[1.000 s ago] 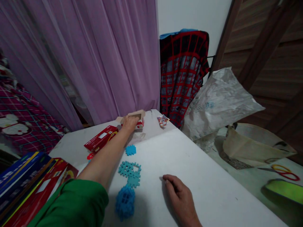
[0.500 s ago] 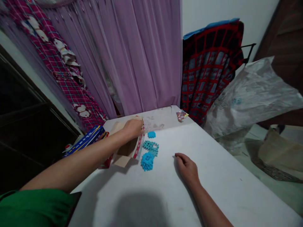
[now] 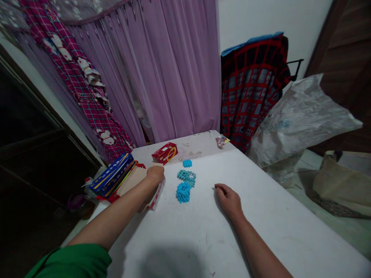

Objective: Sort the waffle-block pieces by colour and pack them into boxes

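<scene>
My left hand (image 3: 155,174) is closed on the edge of an open cardboard box (image 3: 131,180), tan inside with a red and white side. My forearm lies across the box and hides much of its opening. To its right sits a pile of blue interlocking plastic pieces (image 3: 183,192). Beyond that lie some teal pieces (image 3: 187,177) and another small blue piece (image 3: 187,163). My right hand (image 3: 228,199) rests on the white table (image 3: 261,208), right of the pieces, fingers curled in and nothing visible in them.
A small red box (image 3: 165,153) stands at the table's far side. Along the left edge is a blue box (image 3: 112,173), against the cardboard one. A crumpled wrapper (image 3: 222,141) lies at the far right corner. Purple curtains (image 3: 179,69) hang behind the table.
My left hand has shifted left and nearer to me with the cardboard box, and the red box behind it now shows. The right hand stays in place. My view has shifted slightly.
</scene>
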